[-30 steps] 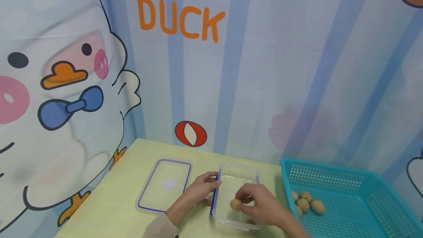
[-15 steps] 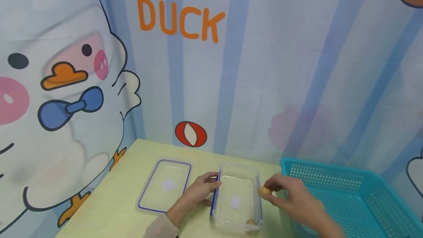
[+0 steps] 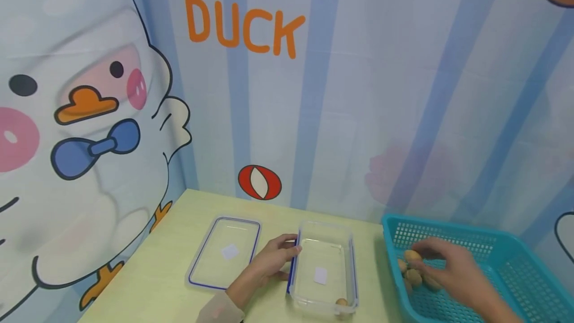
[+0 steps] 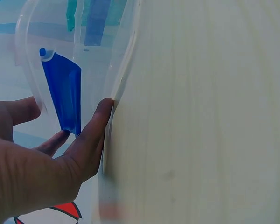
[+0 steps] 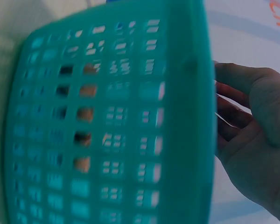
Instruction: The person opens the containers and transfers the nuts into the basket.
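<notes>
My left hand (image 3: 274, 258) grips the side of a clear plastic food container (image 3: 309, 305). Its fingers bracket the blue side latch (image 4: 63, 93) in the left wrist view. Inside the container, one walnut (image 3: 342, 302) lies in the near right corner, and a white paper square (image 3: 320, 275) shows at the bottom. Over the left part of the turquoise basket (image 3: 448, 227), my right hand (image 3: 453, 270) pinches a walnut (image 3: 411, 255) between thumb and fingers. Several walnuts (image 3: 413, 277) lie just below it. The right wrist view shows this hand behind the basket wall (image 5: 186, 116), its fingertips hidden.
A clear lid with a blue seal (image 3: 211, 263) lies flat on the pale yellow table (image 3: 152, 273), left of the container. A printed curtain (image 3: 350, 113) with a duck design hangs behind the table and along the left side.
My right hand has carried the walnut rightward, from over the container, past its right rim, to above the basket. The left hand stays at the container's side.
</notes>
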`<state>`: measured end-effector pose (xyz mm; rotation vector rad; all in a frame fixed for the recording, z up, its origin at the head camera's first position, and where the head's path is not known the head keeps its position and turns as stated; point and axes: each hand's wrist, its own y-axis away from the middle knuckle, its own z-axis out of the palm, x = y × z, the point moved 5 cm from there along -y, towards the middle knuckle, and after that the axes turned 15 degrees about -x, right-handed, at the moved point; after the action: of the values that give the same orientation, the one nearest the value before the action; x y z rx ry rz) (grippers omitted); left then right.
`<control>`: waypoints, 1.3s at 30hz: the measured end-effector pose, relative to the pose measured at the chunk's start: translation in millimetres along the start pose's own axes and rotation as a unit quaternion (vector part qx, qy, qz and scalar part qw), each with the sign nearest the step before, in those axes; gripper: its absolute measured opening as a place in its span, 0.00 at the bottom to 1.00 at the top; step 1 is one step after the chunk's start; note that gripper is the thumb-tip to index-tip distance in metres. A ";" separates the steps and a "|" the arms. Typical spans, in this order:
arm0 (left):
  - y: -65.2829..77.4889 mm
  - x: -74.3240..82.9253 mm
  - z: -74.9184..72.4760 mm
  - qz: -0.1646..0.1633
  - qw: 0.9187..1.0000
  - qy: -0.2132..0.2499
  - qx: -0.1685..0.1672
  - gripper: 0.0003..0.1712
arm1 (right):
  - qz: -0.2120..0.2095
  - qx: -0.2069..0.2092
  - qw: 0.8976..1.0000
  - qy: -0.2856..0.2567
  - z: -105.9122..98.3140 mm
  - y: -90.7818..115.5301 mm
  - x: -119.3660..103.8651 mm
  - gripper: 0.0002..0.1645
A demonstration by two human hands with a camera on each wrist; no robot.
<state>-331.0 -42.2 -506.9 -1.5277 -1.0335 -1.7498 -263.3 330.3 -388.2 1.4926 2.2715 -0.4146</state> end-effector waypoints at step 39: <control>-0.2 1.1 -0.3 -0.002 1.000 0.002 0.001 0.34 | 0.114 -0.094 0.989 -0.030 12.1 12.2 39.8 0.28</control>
<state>-331.5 -42.2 -505.9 -1.5217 -1.0357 -1.7533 -264.4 361.7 -418.1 1.5941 2.0033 -0.1708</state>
